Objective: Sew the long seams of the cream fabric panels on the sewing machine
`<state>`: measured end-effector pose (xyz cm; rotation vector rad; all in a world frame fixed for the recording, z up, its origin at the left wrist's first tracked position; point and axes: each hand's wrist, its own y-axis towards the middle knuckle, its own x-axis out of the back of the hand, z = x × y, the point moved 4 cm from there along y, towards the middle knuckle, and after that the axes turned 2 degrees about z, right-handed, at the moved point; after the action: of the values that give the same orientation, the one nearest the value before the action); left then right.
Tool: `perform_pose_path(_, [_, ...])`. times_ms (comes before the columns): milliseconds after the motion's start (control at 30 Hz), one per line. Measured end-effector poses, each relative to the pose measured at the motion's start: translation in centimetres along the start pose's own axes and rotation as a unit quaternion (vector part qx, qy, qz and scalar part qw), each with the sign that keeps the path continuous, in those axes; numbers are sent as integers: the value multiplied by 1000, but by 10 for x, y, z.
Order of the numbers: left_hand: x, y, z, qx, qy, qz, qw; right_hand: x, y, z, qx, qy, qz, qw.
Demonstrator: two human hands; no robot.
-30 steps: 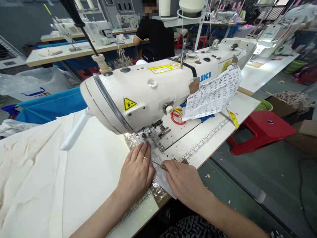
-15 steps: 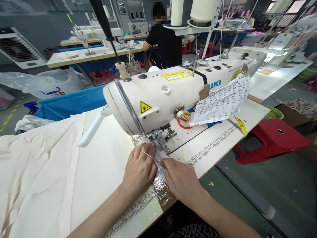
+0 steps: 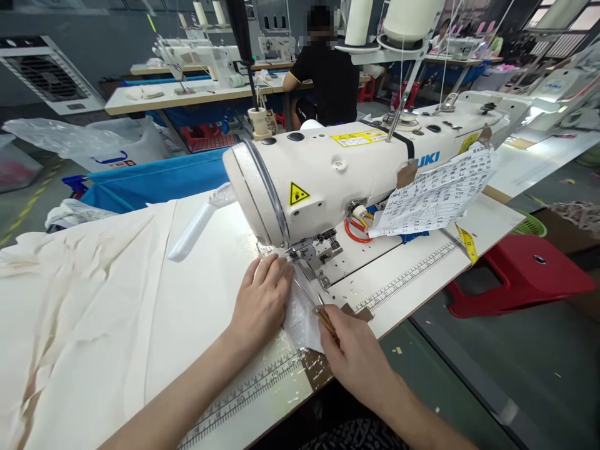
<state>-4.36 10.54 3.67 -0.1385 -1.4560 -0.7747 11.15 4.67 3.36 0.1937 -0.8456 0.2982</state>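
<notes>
My left hand (image 3: pixel 263 297) lies palm down beside the presser foot (image 3: pixel 300 250) of a white sewing machine (image 3: pixel 304 181). Its fingers stretch forward, pressing on a thin white piece of fabric (image 3: pixel 300 322); the thumb is mostly hidden. My right hand (image 3: pixel 354 344) is closed round the brown handle of an awl (image 3: pixel 329 325), whose slim metal shaft points up and left over the fabric towards the presser foot. The fabric runs from under the foot down between both hands, over a shiny taped part of the table.
Cream cloth (image 3: pixel 70 325) spreads over the table's left side. A handwritten sheet (image 3: pixel 435 190) hangs on the machine, with a tape measure (image 3: pixel 466 242) near it. A red stool (image 3: pixel 529 269) stands right. A person in black (image 3: pixel 325 84) sits beyond.
My right hand has drawn back a little to the right, and more of the white fabric shows between the hands. The left fingers have straightened towards the presser foot. The camera view has shifted.
</notes>
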Motion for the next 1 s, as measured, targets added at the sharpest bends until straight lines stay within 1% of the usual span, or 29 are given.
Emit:
perform_pose_path(133, [3, -4, -19, -20, -61, 8, 998, 4, -5, 1, 11, -31, -12, 999])
perform_pose_path(233, [3, -6, -28, -31, -69, 5, 997, 7, -9, -1, 12, -60, -10, 998])
perform_pose_path(367, [-2, -6, -26, -16, -58, 13, 998, 10, -17, -7, 16, -80, -11, 997])
perform_pose_path(500, [-4, -6, -23, -20, -45, 24, 999, 20, -28, -18, 12, -52, -45, 998])
perform_pose_path(733, [-3, -6, -27, -8, -39, 28, 999, 34, -40, -44, -52, 18, -56, 997])
perform_pose_path(833, [-2, -7, -29, -15, -25, 27, 999, 36, -41, -49, -61, 40, -56, 996])
perform_pose_path(1000, [-1, -8, -28, -26, -17, 38, 999, 33, -41, -51, -63, 53, -48, 995])
